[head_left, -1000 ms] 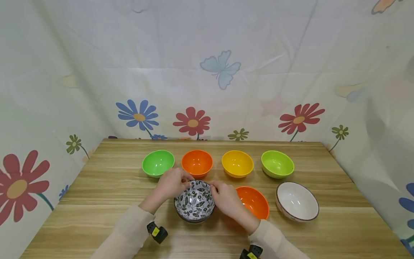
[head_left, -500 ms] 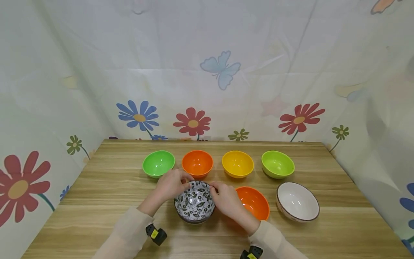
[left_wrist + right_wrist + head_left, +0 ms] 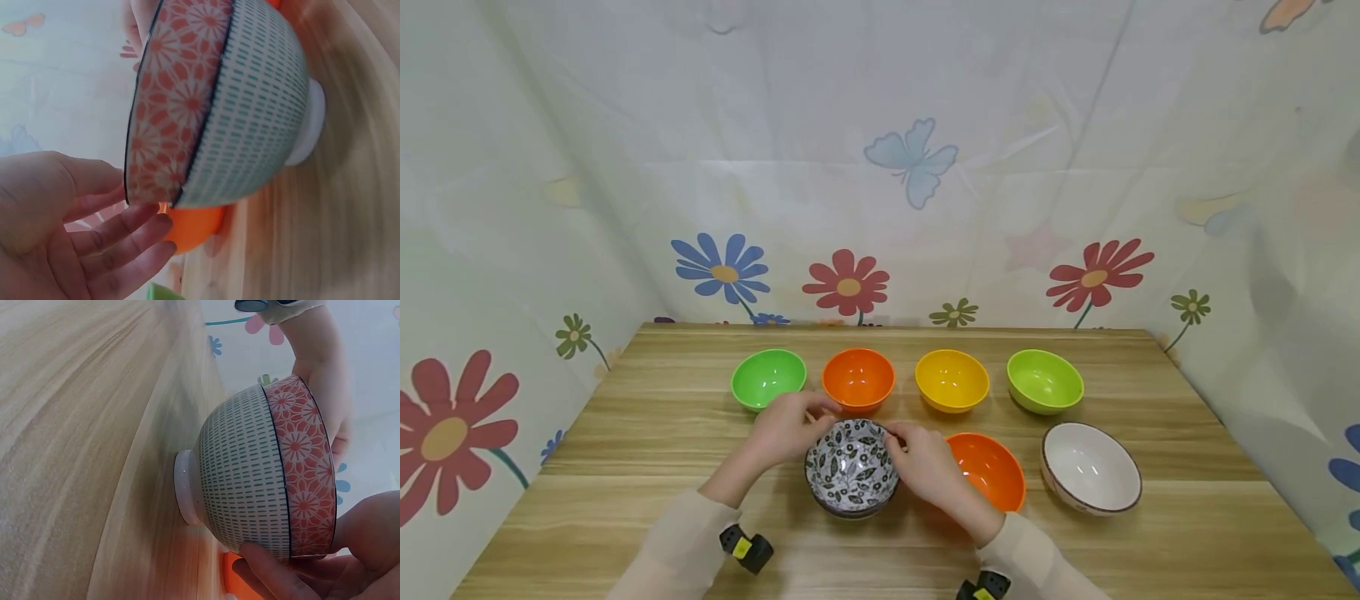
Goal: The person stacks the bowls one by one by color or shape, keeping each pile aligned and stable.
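Observation:
A patterned bowl (image 3: 852,471) stands upright on the table in the head view, its inside covered with dark leaves and flowers. Both wrist views show its outer wall (image 3: 250,106), with green dashes below a red flower band and a white foot. My right hand (image 3: 925,462) pinches the rim on the right, thumb at the rim and fingers against the outer side (image 3: 269,575). Just at the left of the rim is my left hand (image 3: 790,427), its fingers extended and loosely spread, fingertips right by the edge in the left wrist view.
Along the back run a green bowl (image 3: 767,379), an orange bowl (image 3: 858,379), a yellow bowl (image 3: 951,380) and a lime bowl (image 3: 1044,380). Another orange bowl (image 3: 992,467) lies partly behind my right hand, with a white bowl (image 3: 1090,467) beside it. A patterned curtain (image 3: 880,208) hangs behind the table.
My left hand has loosened from the rim and shifted slightly left, its fingers parting. My right hand and the patterned bowl have stayed in place.

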Tool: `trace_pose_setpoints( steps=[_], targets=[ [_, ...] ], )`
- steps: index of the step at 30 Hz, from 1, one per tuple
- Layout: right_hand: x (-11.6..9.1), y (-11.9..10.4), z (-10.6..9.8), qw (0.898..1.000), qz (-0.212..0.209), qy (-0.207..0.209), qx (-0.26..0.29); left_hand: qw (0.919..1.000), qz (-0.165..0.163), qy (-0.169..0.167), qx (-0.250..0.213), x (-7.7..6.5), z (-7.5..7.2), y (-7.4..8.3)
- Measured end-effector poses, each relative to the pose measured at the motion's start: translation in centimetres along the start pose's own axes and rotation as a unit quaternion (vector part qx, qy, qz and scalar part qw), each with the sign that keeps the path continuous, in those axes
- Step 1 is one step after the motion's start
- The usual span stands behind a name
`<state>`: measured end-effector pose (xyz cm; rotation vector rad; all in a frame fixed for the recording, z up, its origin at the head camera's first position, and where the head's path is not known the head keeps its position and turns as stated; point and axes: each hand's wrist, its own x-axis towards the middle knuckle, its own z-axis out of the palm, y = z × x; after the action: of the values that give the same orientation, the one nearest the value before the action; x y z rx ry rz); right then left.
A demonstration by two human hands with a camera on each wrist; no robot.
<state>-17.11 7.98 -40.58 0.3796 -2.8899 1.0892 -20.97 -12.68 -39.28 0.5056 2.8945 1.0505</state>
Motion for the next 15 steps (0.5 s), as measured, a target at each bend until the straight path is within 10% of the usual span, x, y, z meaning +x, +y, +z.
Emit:
trace_pose_setpoints(
  steps=[15],
  targets=[
    [0.0,0.3,0.3,1.0,0.004,-0.001,0.009,0.9889,-0.051,0.052,-0.13,-1.7,0.1,-3.4]
  ],
)
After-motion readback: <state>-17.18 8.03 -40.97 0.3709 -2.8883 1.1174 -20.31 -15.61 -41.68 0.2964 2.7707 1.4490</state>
